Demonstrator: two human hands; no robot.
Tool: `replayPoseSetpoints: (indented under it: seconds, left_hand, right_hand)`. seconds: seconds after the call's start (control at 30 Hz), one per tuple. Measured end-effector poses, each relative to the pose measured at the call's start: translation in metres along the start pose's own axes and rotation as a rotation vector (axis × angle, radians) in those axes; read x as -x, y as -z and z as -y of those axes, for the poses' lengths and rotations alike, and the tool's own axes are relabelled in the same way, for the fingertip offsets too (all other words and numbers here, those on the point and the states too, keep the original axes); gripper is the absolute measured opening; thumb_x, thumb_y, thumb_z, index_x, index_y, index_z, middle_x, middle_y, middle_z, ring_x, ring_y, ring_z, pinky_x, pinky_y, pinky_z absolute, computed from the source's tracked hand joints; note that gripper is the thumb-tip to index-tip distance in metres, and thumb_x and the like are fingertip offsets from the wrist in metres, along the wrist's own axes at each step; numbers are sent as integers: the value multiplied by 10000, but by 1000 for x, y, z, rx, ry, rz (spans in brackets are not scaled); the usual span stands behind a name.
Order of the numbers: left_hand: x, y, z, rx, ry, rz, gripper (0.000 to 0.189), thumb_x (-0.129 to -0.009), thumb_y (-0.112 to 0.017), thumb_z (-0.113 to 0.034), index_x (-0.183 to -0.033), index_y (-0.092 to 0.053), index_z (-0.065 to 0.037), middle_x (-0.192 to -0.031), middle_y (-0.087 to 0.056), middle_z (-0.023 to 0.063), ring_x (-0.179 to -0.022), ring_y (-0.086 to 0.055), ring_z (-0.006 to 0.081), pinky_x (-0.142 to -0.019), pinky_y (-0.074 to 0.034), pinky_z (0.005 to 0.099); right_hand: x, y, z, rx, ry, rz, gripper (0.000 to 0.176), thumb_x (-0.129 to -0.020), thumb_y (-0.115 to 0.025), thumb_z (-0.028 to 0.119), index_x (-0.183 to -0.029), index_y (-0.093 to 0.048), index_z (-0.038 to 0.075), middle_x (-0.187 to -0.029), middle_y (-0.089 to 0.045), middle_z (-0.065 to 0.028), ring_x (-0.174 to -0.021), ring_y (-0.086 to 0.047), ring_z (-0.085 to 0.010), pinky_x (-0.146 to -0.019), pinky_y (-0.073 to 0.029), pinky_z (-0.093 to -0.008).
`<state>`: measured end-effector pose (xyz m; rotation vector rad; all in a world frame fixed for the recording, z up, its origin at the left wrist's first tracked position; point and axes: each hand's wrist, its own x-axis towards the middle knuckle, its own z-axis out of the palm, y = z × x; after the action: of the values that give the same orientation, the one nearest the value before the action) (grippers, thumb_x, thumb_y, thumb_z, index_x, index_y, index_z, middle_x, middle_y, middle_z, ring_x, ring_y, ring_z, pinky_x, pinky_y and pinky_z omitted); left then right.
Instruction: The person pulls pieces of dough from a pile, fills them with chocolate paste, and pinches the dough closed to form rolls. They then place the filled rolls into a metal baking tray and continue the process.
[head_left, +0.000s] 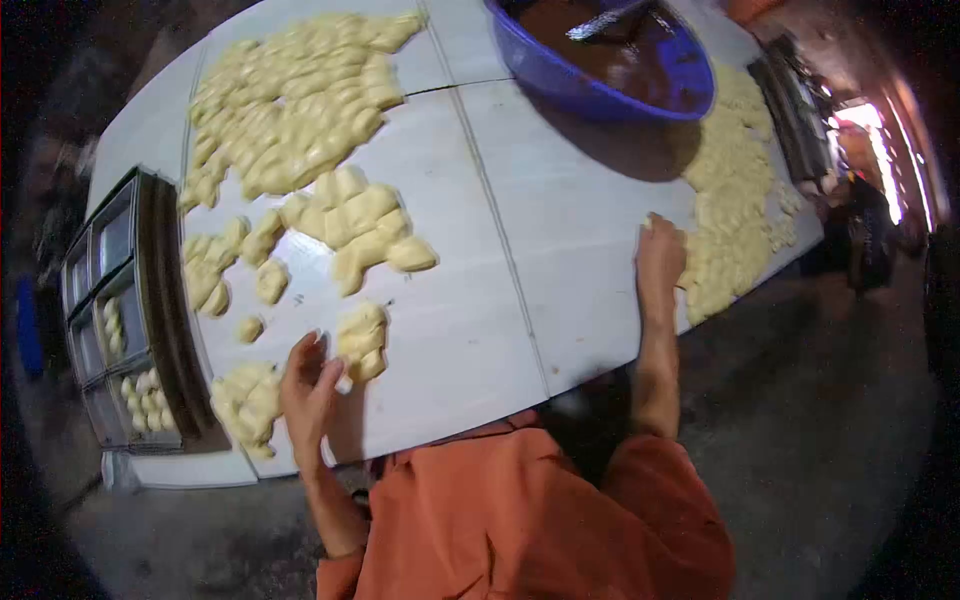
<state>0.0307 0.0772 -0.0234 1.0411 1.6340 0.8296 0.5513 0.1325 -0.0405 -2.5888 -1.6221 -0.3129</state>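
Observation:
My left hand (310,392) hovers at the table's near left, thumb and fingers apart, between a small cluster of pale yellow dough pieces (362,340) and another dough cluster (246,400). A whitish bit shows by its thumb tip. On the right, my right hand (660,258) is closed, its fingers curled beside a long spread of small dough pieces (728,210). A pale bit of dough (648,221) peeks out at its fingertips. Larger rounded dough pieces (290,105) lie packed together at the far left, with a looser group (350,220) nearer me.
A blue basin (560,90) with brown filling and a metal utensil (610,22) stands at the back right. Metal trays (120,310) line the left edge, some compartments holding dough balls. Another dark tray (795,110) is at the right edge. Seams cross the white tabletop (450,330).

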Motion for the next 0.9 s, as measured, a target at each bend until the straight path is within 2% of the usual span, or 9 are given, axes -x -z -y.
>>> replayPoseSetpoints:
  seconds: [0.1,0.17,0.2,0.37,0.57,0.7,0.77,0.83,0.9]
  left_hand:
    - [5,-27,-35,-195,-91,-81,500,-825,-777,-111,-1261,-600,59,-1130,-672,139,-995,-629,178,-880,-505,307]
    - [-2,-38,-11,121,-3,-39,408,-855,-750,-129,-1200,-631,53,-1038,-693,101,-900,-627,152,-807,-509,296]
    - [-1,-40,-19,128,40,-21,376,-865,-733,-122,-1185,-638,50,-1000,-695,91,-873,-622,138,-788,-505,288]
    - [-6,-5,-36,-72,-133,-20,254,-897,-681,-153,-1096,-703,3,-871,-686,62,-773,-601,99,-707,-498,257]
    - [-15,29,-29,-211,-111,-288,403,-889,-704,-199,-1247,-656,-21,-1153,-667,135,-878,-667,183,-758,-527,306]
    - [7,14,-17,-524,-507,-503,439,-856,-773,-238,-1236,-658,-50,-1260,-600,148,-930,-667,239,-757,-541,333]
    - [27,-6,-39,-225,-371,-313,452,-817,-825,-231,-1194,-673,-35,-1060,-671,135,-872,-657,180,-658,-538,299]
    - [36,-26,-41,135,61,-28,434,-838,-817,-250,-1181,-676,-26,-913,-693,78,-789,-636,108,-638,-519,271]
    - [26,-37,-37,314,80,102,399,-871,-792,-250,-1180,-677,-25,-866,-697,31,-748,-615,60,-622,-493,233]
  right_hand:
    - [5,3,12,-217,26,-67,279,-965,-596,229,-1182,-668,69,-1109,-681,-121,-1050,-603,-324,-907,-478,-485]
    - [25,17,44,-541,-32,-118,294,-970,-599,238,-1185,-665,50,-1099,-678,-143,-1006,-615,-313,-867,-498,-466]
    - [32,25,61,-735,-159,-14,318,-967,-628,237,-1214,-647,38,-1059,-664,-137,-938,-622,-225,-795,-522,-366]
    - [67,72,148,-1502,-137,407,379,-953,-670,199,-1275,-574,25,-908,-585,-8,-789,-570,-83,-650,-483,-245]
    - [99,74,201,-1683,-195,963,241,-1004,-586,207,-1191,-601,55,-945,-653,-59,-806,-623,-113,-710,-515,-251]
    - [116,82,226,-1736,-155,1070,270,-1002,-566,214,-1232,-585,74,-1098,-666,-95,-983,-628,-130,-804,-507,-271]
    - [124,93,239,-1767,-134,1086,276,-997,-569,184,-1246,-570,66,-1140,-659,-104,-1034,-635,-147,-854,-513,-279]
    - [135,90,254,-1855,-94,1063,309,-997,-577,146,-1284,-540,35,-1270,-627,-140,-1139,-614,-181,-965,-492,-306]
    - [145,102,266,-1883,-92,1077,331,-1001,-576,138,-1306,-527,18,-1330,-606,-158,-1181,-599,-193,-1012,-472,-319]
